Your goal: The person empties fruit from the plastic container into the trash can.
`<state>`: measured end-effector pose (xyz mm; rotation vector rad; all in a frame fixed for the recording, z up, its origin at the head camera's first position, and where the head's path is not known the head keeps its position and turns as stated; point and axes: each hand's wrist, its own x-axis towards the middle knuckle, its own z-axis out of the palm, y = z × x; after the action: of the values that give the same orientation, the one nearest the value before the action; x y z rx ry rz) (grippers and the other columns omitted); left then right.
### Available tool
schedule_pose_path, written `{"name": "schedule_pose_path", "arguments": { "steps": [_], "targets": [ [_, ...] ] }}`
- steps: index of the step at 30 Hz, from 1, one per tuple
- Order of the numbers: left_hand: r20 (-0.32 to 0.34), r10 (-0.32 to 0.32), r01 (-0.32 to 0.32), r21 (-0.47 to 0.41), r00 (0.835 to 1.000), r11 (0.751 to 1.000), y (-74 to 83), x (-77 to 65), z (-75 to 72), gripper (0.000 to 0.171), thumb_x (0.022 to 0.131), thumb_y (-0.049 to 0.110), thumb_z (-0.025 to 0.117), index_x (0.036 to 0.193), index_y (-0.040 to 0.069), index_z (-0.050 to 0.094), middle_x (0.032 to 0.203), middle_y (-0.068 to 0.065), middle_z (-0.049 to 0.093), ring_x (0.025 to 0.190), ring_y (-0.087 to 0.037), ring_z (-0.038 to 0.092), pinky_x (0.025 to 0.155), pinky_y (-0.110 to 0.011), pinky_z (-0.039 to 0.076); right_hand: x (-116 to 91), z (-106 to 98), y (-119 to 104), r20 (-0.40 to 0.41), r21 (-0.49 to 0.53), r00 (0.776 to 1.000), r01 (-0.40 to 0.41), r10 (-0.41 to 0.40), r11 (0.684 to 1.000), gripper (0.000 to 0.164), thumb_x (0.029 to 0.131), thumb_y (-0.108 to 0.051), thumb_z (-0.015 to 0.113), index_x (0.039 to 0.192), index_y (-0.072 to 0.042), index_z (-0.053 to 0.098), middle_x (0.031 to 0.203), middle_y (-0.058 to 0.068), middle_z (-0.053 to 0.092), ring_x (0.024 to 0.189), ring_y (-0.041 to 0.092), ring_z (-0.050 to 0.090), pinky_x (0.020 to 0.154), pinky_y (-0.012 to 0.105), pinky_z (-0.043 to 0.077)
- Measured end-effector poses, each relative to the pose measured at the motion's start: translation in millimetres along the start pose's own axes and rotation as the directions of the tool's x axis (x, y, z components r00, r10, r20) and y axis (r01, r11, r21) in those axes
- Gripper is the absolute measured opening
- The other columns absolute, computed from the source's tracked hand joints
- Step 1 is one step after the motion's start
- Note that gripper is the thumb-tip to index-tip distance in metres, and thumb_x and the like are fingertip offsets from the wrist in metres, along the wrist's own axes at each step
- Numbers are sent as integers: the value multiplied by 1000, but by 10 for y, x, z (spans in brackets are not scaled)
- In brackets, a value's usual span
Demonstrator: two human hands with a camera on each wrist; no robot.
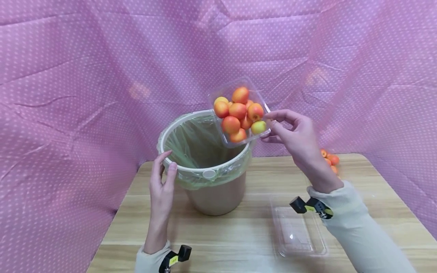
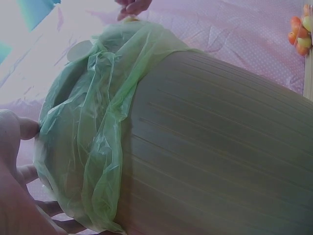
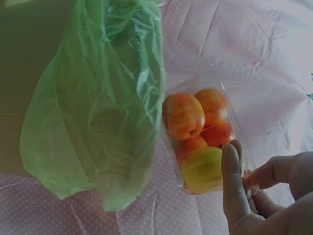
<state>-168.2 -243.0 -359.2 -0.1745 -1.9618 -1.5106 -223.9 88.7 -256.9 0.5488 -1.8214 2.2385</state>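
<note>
My right hand pinches the near right edge of a clear plastic container, tilted over the right side of the trash can's mouth. Several small orange-red and yellow fruits, apple-like, lie inside it; a yellow one is by my fingers in the right wrist view. The grey-brown trash can stands upright, lined with a green plastic bag folded over its pale rim. My left hand holds the rim at the near left, its fingers on the bag-covered edge in the left wrist view.
On the wooden table, a second clear plastic container lies at the near right, with no fruit in it. More orange-red fruits sit at the back right, partly behind my right arm. A pink dotted cloth surrounds the table.
</note>
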Motion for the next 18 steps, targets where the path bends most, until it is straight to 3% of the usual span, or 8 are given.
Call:
{"name": "schedule_pose_path", "arguments": {
  "steps": [12, 18],
  "targets": [
    [13, -15, 16, -21, 1000, 1000, 37, 3, 8, 38, 106, 20, 58, 143, 14, 57, 146, 0, 51, 143, -18, 39, 119, -48, 26, 61, 184, 142, -3, -155, 996, 89, -90, 984, 22, 96, 7, 55, 114, 13, 67, 95, 21, 60, 67, 19, 72, 69, 37, 62],
    [15, -11, 11, -18, 1000, 1000, 40, 4, 4, 38, 106, 20, 57, 142, 12, 57, 146, -1, 52, 143, -18, 38, 120, -47, 24, 61, 264, 237, 11, -236, 987, 160, -162, 958, 23, 94, 11, 52, 110, 10, 69, 93, 23, 68, 66, 20, 73, 65, 35, 62]
  ]
}}
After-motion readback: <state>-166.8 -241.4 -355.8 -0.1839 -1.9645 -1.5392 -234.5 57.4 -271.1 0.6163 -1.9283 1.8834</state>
